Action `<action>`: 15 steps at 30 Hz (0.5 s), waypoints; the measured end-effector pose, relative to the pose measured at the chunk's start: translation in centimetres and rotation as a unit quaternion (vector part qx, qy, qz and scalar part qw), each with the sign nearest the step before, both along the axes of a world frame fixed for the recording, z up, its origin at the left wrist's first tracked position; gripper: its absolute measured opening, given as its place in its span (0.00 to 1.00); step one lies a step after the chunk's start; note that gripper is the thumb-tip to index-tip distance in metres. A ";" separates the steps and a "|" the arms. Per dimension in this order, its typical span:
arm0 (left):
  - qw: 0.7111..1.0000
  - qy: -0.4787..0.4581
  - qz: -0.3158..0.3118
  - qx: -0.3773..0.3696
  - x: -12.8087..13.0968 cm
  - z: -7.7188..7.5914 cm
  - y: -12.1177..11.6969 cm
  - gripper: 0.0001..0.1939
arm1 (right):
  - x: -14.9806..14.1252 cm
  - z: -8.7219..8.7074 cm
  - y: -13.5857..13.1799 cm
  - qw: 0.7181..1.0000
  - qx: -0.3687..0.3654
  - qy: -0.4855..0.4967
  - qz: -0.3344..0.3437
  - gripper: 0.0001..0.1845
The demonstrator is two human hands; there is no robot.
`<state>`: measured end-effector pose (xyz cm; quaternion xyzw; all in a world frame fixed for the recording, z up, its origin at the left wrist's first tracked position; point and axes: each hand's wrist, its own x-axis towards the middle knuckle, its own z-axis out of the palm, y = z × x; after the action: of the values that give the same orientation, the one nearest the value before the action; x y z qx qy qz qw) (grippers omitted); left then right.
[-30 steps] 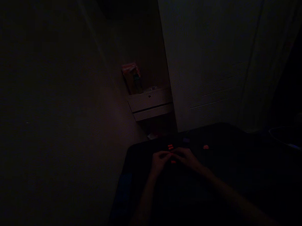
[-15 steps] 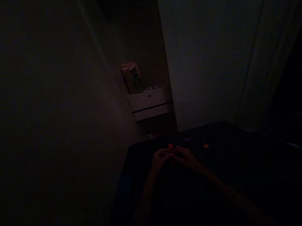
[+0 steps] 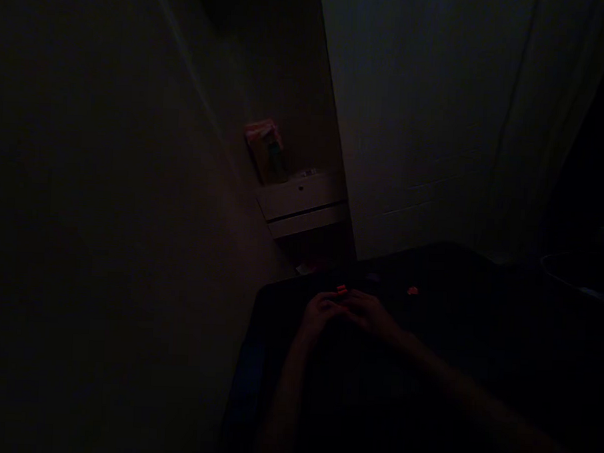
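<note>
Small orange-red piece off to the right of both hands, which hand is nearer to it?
Right. The right hand is just left of the small orange-red piece, apart from it; the left hand is farther left, beyond the right.

We see two bare hands, a left hand [image 3: 316, 316] and a right hand [image 3: 372, 312], both only dimly lit. The left forearm [image 3: 289, 389] is bare too, slim at the wrist and somewhat broader farther down. The right forearm [image 3: 448, 376] is likewise bare, and we can follow more of its length: a long, slender, smoothly tapering shape. On both we make out soft, rounded outlines, with the fingers blurred into dark patches. Nails, creases and any small marks are too dark for us to tell, and toward the elbows the edges fade into shadow.
</note>
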<state>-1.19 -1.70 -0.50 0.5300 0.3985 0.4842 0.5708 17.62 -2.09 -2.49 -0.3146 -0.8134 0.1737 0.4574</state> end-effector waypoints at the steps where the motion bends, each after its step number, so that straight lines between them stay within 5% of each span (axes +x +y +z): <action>1: 1.000 -0.001 -0.001 0.000 0.0 0.0 0.0 0.24 | 0.0 0.0 0.0 1.000 0.000 0.003 -0.002 0.08; 15: 1.000 0.006 0.007 0.008 -0.5 -0.8 0.5 0.22 | -0.4 -0.9 0.5 0.999 -0.004 0.029 -0.021 0.11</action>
<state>-1.71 -1.22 -1.35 0.5346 0.4021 0.4881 0.5605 17.20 -1.59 -3.39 -0.3281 -0.7925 0.1764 0.4829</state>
